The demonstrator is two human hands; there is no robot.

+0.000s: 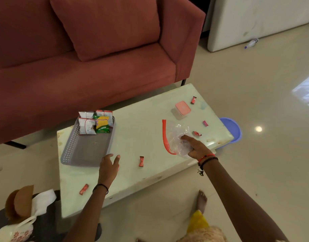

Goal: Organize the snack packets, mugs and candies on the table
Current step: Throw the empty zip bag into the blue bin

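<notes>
Right hand (196, 148) grips clear zip bag (178, 137), fingers closed on edge, probably holding mouth open for candies. Left hand (109, 165) empty, fingers spread, near red candy (141, 161) on surface (141, 119). Snack packets (95, 123) already corralled in grey tray (84, 151).

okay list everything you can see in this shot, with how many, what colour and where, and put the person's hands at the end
table: one, pale green-white, centre
tray: one, grey, table's left side
snack packets: about five, white and one green-yellow, tray's far end
candies: six, red wrappers, scattered on the table
zip bag: one, clear with red seal, table's right side
container: one, clear with pink lid, far right of table
sofa: one, dusty red, behind table
basin: one, blue, on the floor beyond the table
bottle: one, clear, floor far right
mug: one, white with red flowers, lower left
left hand: open, beside the tray
right hand: holding the bag
</notes>
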